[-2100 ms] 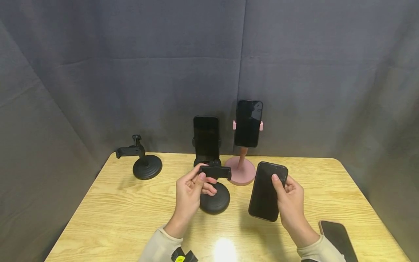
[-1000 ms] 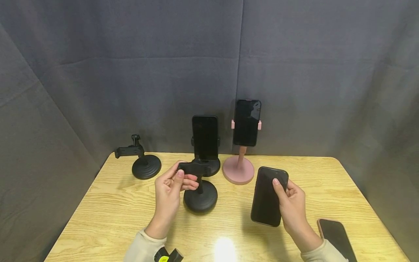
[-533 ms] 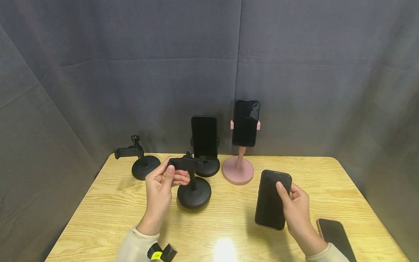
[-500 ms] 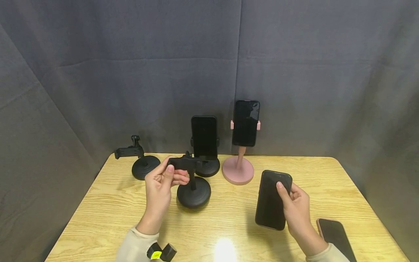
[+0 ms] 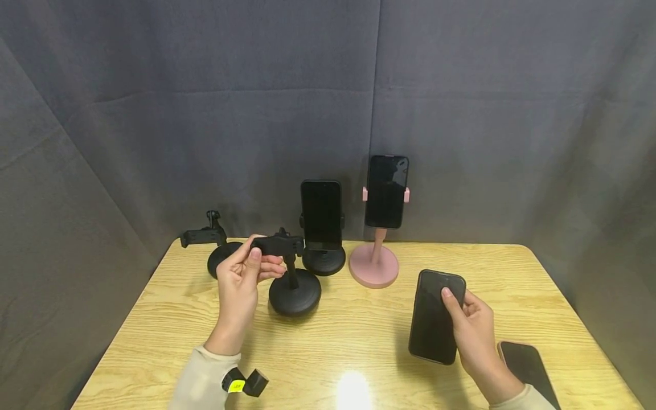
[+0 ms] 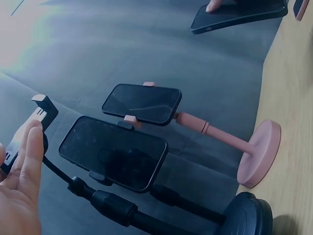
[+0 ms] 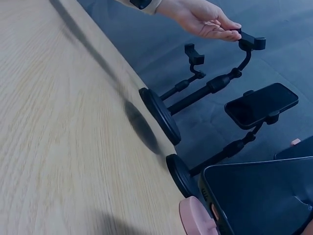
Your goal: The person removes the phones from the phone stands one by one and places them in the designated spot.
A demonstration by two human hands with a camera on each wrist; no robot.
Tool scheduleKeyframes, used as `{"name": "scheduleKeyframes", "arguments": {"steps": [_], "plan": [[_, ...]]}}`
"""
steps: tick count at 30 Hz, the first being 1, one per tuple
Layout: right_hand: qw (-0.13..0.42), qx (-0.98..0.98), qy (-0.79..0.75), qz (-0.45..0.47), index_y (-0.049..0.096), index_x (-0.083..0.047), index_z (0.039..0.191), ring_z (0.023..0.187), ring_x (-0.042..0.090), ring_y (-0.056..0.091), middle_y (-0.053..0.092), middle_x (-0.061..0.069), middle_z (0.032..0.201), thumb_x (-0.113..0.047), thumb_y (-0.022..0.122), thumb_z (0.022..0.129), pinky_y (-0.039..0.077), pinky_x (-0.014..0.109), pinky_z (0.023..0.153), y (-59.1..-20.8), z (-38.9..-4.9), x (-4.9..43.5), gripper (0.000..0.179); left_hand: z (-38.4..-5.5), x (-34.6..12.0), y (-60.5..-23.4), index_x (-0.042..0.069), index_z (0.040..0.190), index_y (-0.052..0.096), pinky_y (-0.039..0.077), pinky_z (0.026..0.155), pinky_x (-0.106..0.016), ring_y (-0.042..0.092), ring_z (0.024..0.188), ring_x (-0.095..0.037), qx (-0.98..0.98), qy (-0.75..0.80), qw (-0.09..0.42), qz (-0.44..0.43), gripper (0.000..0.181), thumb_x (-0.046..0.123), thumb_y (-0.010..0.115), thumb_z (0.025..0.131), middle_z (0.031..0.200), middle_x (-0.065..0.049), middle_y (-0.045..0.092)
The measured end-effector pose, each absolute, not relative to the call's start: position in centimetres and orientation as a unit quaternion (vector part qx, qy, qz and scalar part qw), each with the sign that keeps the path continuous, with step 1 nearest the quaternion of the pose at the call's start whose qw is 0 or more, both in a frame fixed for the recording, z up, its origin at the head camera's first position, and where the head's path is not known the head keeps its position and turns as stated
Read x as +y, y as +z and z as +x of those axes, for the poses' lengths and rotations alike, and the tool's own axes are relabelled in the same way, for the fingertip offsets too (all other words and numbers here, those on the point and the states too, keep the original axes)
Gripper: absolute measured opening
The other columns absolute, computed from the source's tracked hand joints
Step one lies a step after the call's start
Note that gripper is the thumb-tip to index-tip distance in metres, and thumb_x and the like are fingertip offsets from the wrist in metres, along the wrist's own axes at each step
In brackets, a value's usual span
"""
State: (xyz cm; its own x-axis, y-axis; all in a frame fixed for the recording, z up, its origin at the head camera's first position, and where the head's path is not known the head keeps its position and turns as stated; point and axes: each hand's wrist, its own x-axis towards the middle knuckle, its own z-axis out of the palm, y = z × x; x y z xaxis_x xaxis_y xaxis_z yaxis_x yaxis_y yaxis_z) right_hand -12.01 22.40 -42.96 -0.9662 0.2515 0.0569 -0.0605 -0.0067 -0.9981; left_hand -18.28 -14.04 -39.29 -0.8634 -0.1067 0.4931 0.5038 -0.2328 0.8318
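My left hand (image 5: 238,293) pinches the clamp head of a black phone stand (image 5: 295,295) between thumb and fingers. No phone sits in this clamp. In the right wrist view the stand's round base (image 7: 159,117) shows apart from its dark shadow on the wood. My right hand (image 5: 475,336) grips a black phone (image 5: 430,327) by its right edge, thumb on the screen, above the table. Behind stand a second black stand with a phone (image 5: 321,213) clamped in it and a pink stand (image 5: 374,267) bearing another phone (image 5: 386,192).
A third black stand (image 5: 204,236) with a bare clamp is at the back left, its base partly behind my left hand. One more phone (image 5: 528,367) in a pinkish case lies at the right front of the wooden table (image 5: 359,336). Grey cloth (image 5: 256,114) hangs behind.
My left hand has carried the black stand leftward and slightly back, away from the phone-bearing black stand. My right hand and its phone have shifted right and a little nearer.
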Motion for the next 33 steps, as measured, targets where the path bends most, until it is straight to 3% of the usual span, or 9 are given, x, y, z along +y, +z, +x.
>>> {"name": "scheduleKeyframes", "arguments": {"steps": [7,33], "plan": [[0.106,-0.692,0.711,-0.067,0.066,-0.024,0.111,0.087,0.005,0.076,0.078,-0.015,0.096,-0.027,0.055,0.105,0.063,0.023,0.075,-43.0,-11.7,22.9,0.012,-19.1,-14.6,-39.2,-0.006,0.126,0.062,0.064,0.069,-0.027,0.074,0.066,-0.010,-0.586,-0.767,0.203,-0.164,0.027,0.007,0.047,0.107,0.080,-0.001,0.076],[0.113,-0.677,0.722,-0.082,0.069,-0.029,0.107,0.087,0.004,0.076,0.078,-0.014,0.095,-0.024,0.057,0.105,0.063,0.022,0.074,-43.8,-11.0,24.2,0.013,-22.0,-15.5,-39.7,0.002,0.125,0.063,0.063,0.069,-0.026,0.073,0.064,-0.011,-0.578,-0.774,0.208,-0.153,0.025,0.008,0.045,0.107,0.077,-0.002,0.076]]}}
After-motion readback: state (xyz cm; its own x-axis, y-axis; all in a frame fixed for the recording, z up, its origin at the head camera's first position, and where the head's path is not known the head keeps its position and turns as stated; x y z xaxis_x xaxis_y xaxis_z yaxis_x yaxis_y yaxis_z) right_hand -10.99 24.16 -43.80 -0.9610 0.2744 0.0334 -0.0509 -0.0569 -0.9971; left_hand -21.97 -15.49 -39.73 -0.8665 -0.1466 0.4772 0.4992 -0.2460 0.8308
